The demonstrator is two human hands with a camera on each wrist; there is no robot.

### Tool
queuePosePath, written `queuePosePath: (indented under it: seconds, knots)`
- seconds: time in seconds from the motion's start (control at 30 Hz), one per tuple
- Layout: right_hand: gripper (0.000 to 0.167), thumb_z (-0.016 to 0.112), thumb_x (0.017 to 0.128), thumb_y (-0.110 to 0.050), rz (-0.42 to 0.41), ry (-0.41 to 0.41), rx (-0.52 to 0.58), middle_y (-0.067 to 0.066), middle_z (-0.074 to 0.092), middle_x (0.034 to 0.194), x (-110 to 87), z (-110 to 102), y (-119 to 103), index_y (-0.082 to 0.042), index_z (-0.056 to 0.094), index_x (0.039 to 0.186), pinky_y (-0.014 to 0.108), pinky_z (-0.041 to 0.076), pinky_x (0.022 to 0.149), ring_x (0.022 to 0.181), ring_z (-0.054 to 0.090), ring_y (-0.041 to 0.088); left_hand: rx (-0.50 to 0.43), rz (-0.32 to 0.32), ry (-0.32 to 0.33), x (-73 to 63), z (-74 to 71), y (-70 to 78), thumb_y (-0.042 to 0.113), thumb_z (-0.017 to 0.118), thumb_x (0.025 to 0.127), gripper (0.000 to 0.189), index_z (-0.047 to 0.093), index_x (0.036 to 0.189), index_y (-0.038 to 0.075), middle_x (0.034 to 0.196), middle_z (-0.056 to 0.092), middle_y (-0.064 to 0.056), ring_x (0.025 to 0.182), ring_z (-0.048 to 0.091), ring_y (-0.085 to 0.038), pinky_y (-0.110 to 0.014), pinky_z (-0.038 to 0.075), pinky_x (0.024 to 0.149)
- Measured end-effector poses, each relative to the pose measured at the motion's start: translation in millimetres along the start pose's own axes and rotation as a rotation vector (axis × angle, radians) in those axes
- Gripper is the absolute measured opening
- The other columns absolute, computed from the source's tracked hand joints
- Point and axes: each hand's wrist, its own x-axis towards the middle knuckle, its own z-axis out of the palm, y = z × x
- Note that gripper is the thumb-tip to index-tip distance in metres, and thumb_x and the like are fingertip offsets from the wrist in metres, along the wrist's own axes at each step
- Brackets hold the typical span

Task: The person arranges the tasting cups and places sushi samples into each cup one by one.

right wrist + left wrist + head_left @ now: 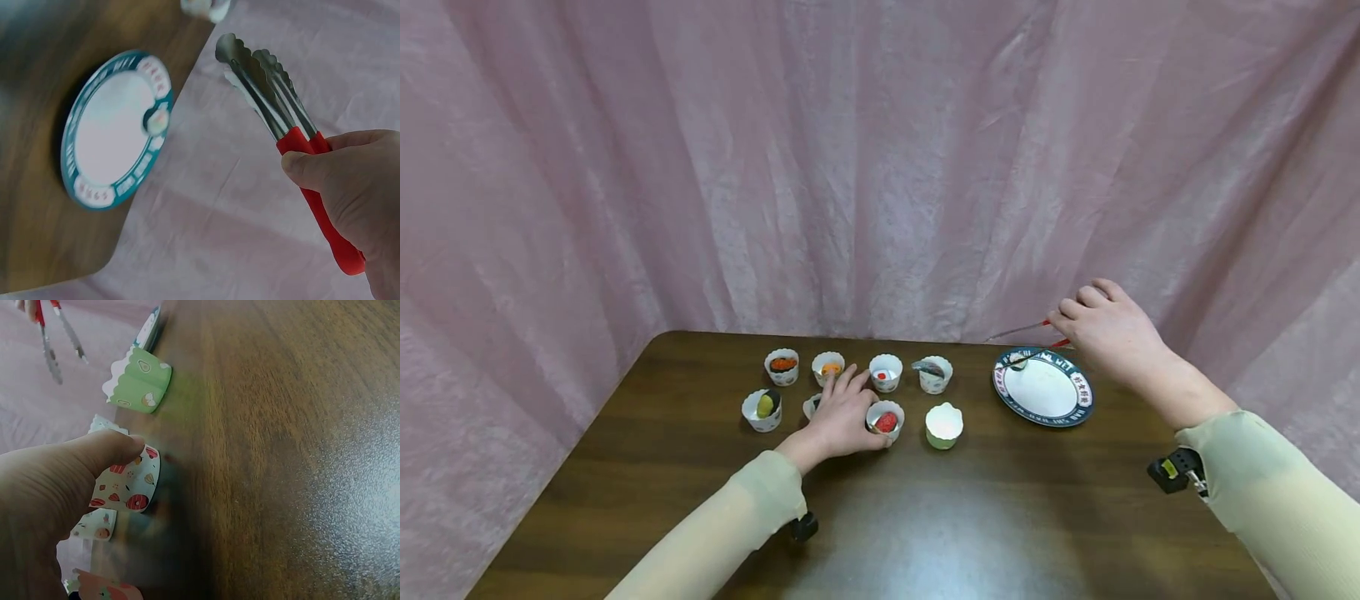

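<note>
My left hand [842, 417] holds a white paper cup [876, 415] with a red, strawberry-like piece [886, 422] inside. Its thumb presses the near side of the cup, which bears red prints in the left wrist view, and the fingers reach over toward the far side. In my right hand [1112, 333] are metal tongs with red handles [322, 212], their scalloped tips apart and nothing between them. The tongs are over the far edge of a white plate [1041, 389] with a lettered blue-green rim. A small round white-and-dark piece [157, 122] lies on that plate.
Left of the plate stand several paper cups in two rows, among them one with an orange-red piece [784, 365], a cup with a grey piece [933, 382] and a green cup [943, 432]. A pink curtain [880, 167] hangs behind the wooden table [1000, 517].
</note>
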Motion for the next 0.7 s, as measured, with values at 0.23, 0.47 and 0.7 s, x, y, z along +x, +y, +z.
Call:
queuePosePath:
  seconds: [0.23, 0.47, 0.7]
  knots:
    - [0.039, 0.085, 0.079, -0.004, 0.085, -0.107, -0.039, 0.007, 0.066, 0.107, -21.0, 10.2, 18.2, -0.009, 0.074, 0.116, 0.057, 0.037, 0.102, 0.103, 0.053, 0.036, -0.002, 0.025, 0.005, 2.9, -0.4, -3.9, 0.061, 0.084, 0.074, 0.074, 0.067, 0.128, 0.012, 0.161, 0.034, -0.016, 0.153, 0.015, -0.041, -0.068, 0.008, 0.118]
    - [0.043, 0.085, 0.077, 0.002, 0.106, -0.119, -0.046, 0.010, 0.067, 0.111, -27.0, 20.3, 24.8, -0.007, 0.074, 0.118, 0.059, 0.037, 0.103, 0.105, 0.054, 0.037, -0.026, 0.046, 0.045, -11.5, -25.5, -0.2, 0.063, 0.082, 0.075, 0.098, 0.049, 0.152, 0.013, 0.165, 0.028, -0.014, 0.154, 0.012, -0.040, -0.068, 0.006, 0.118]
    - [0.043, 0.081, 0.078, 0.009, 0.122, -0.141, -0.079, 0.012, 0.065, 0.111, -33.9, 27.1, 31.4, -0.005, 0.072, 0.118, 0.059, 0.039, 0.100, 0.107, 0.053, 0.038, -0.049, 0.125, 0.110, -18.0, -43.7, 21.9, 0.066, 0.081, 0.076, 0.094, 0.051, 0.150, 0.016, 0.165, 0.029, -0.010, 0.154, 0.014, -0.037, -0.066, 0.003, 0.119]
